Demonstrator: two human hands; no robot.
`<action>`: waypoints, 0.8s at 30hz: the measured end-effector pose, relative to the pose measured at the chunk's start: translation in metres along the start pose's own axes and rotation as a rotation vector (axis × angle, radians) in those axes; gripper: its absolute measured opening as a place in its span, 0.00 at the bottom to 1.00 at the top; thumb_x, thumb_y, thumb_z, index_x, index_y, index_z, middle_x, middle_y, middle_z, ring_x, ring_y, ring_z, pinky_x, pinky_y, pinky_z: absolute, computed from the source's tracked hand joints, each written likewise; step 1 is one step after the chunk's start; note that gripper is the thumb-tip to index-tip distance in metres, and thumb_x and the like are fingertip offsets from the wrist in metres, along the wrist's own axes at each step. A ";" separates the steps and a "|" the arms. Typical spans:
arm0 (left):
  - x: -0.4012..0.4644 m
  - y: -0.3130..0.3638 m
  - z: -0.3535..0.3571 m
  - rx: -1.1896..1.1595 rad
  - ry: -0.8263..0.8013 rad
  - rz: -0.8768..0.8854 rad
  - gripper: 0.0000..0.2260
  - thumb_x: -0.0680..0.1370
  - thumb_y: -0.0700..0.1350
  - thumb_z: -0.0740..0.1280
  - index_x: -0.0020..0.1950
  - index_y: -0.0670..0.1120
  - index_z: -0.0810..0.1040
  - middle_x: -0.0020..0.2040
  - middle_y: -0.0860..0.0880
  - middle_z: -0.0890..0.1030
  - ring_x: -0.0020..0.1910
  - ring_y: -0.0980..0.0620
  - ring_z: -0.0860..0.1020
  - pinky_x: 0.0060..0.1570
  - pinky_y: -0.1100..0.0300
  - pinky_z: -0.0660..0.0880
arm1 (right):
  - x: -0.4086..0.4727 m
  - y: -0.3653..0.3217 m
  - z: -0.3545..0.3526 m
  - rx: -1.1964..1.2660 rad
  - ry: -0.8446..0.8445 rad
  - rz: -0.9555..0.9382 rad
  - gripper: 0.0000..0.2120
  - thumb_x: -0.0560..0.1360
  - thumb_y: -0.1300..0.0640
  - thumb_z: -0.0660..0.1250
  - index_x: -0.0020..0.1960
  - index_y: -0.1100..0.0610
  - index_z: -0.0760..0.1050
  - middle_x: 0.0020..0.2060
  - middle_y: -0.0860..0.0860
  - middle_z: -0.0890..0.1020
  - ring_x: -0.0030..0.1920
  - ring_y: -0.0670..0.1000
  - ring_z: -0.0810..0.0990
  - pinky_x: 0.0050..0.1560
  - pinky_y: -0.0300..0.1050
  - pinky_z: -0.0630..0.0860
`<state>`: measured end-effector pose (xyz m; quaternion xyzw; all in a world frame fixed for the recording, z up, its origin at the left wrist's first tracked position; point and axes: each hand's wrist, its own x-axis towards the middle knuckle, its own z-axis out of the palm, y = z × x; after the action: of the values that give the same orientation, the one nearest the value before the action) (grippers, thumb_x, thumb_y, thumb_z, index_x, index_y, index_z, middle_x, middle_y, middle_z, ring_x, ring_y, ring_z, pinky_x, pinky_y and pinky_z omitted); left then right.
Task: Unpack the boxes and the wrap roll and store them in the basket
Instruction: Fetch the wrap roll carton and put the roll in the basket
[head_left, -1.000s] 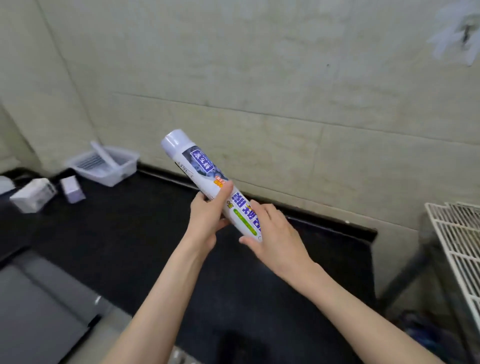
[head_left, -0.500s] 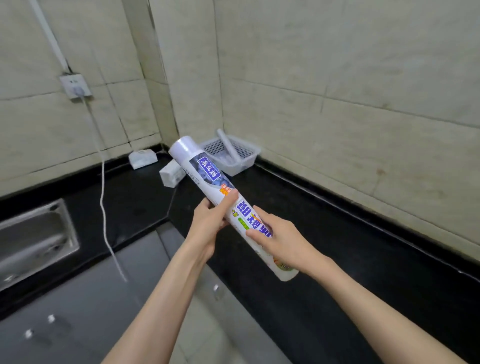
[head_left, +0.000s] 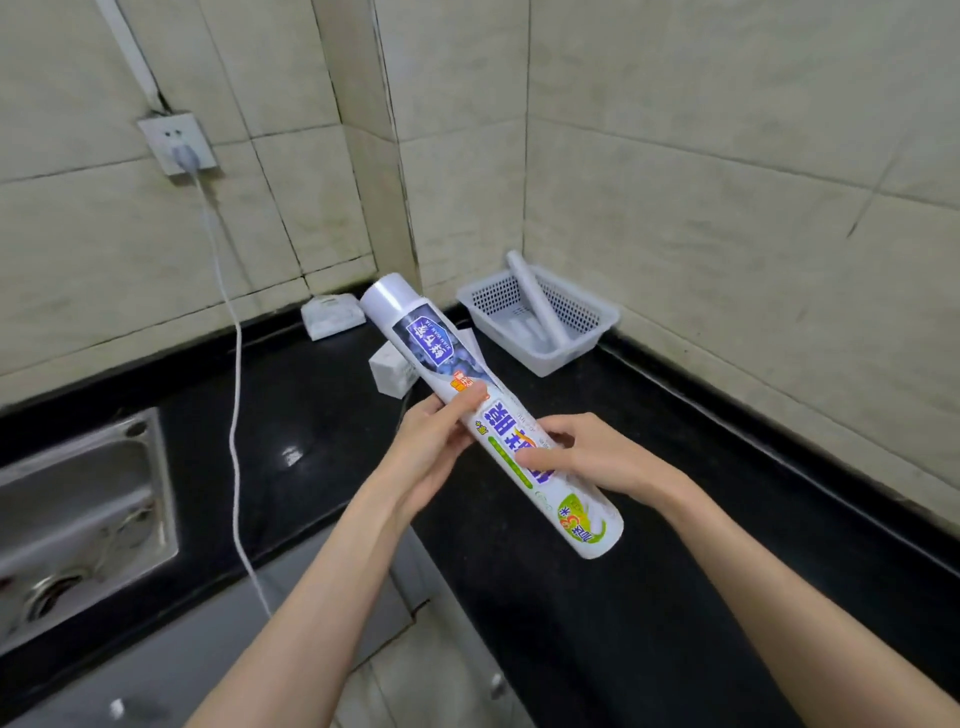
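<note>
I hold a long white wrap roll (head_left: 441, 358) in its printed wrapper, tilted with one end toward the counter corner. My left hand (head_left: 436, 441) grips its middle from the left. My right hand (head_left: 587, 457) grips it from the right, a little lower. A white mesh basket (head_left: 597, 317) stands in the corner of the black counter, with a plain white roll (head_left: 535, 299) leaning in it. One small white box (head_left: 392, 371) lies on the counter behind the held roll. A second white box (head_left: 332, 314) lies against the wall.
The black counter (head_left: 649, 519) wraps around the corner. A steel sink (head_left: 78, 519) is at the left. A white cable (head_left: 236, 389) hangs from a wall socket (head_left: 179, 143) across the counter edge. Grey cabinet fronts (head_left: 426, 675) lie below.
The view has swung left, so the basket and boxes now sit near the centre. The roll's lower end has come clear of my right hand. Both hands keep hold of it.
</note>
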<state>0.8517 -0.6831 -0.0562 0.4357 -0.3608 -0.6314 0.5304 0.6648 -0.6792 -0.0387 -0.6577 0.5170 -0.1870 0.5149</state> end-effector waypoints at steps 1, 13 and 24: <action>0.011 -0.001 -0.005 -0.020 0.005 -0.028 0.09 0.73 0.44 0.68 0.51 0.42 0.79 0.43 0.49 0.86 0.44 0.54 0.84 0.39 0.64 0.79 | 0.012 0.000 -0.001 -0.002 -0.019 0.019 0.11 0.69 0.50 0.72 0.49 0.53 0.80 0.40 0.48 0.85 0.36 0.44 0.84 0.39 0.37 0.79; 0.145 -0.018 -0.106 0.246 0.014 -0.367 0.12 0.73 0.49 0.70 0.52 0.44 0.78 0.48 0.47 0.85 0.48 0.50 0.82 0.44 0.60 0.77 | 0.174 0.025 0.020 -0.319 0.116 0.134 0.18 0.70 0.50 0.70 0.56 0.57 0.74 0.46 0.49 0.77 0.41 0.46 0.75 0.37 0.37 0.70; 0.238 -0.049 -0.184 1.304 -0.195 0.154 0.19 0.75 0.43 0.66 0.66 0.45 0.70 0.67 0.45 0.70 0.67 0.47 0.66 0.67 0.56 0.63 | 0.268 0.087 0.068 -0.515 0.183 0.432 0.27 0.70 0.48 0.69 0.66 0.56 0.67 0.60 0.54 0.72 0.63 0.55 0.68 0.63 0.52 0.67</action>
<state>0.9920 -0.9076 -0.2074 0.5813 -0.7453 -0.2806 0.1668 0.7812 -0.8745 -0.2187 -0.6219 0.7185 0.0043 0.3112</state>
